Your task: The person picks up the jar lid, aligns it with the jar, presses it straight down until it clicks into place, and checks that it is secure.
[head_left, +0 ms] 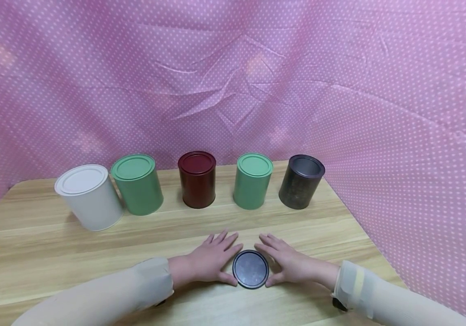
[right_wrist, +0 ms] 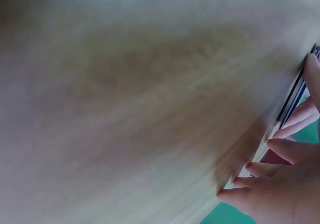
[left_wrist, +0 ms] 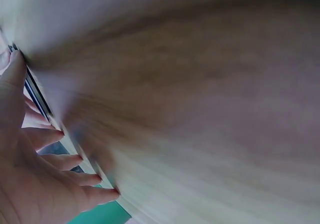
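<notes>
A round dark metal lid (head_left: 251, 269) lies flat on the wooden table between both hands. To its left, my left hand (head_left: 212, 258) rests with fingers spread, thumb tip right at the lid's rim. My right hand (head_left: 290, 261) mirrors it on the other side, its thumb at the lower right of the rim and its fingers stretched toward the back. In the left wrist view, the lid's thin edge (left_wrist: 37, 93) shows beyond the thumb. The right wrist view shows the same edge (right_wrist: 295, 96) beside the right thumb, with fingertips down at the tabletop.
Along the back of the table (head_left: 200, 226) stand a white can (head_left: 94, 203), a larger green can (head_left: 139, 192), a dark red can (head_left: 198, 188), a smaller green can (head_left: 252, 190) and a dark can (head_left: 298, 190) with an uncovered top. Pink dotted cloth (head_left: 233, 81) hangs behind.
</notes>
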Demonstrator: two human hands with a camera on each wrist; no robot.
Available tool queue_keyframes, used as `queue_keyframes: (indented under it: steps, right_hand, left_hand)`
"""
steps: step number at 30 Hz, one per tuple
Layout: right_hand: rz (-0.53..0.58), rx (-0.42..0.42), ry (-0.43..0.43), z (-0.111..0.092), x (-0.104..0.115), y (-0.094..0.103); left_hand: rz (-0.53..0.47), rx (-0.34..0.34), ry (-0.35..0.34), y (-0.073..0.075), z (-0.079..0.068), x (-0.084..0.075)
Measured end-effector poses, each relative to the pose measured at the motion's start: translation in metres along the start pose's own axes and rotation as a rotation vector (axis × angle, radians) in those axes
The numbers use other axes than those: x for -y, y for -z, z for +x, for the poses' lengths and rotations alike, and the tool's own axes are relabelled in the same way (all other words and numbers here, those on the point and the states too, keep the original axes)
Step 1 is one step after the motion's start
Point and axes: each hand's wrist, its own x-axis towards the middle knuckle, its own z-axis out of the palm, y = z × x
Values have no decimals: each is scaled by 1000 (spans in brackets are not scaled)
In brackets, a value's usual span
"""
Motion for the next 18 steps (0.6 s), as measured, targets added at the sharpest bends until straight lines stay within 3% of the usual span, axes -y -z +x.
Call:
queue_keyframes:
  steps: [18]
  right_hand:
    - [13, 1, -2, 2, 1, 1]
  left_hand:
    - [58, -27, -32, 4, 1, -5]
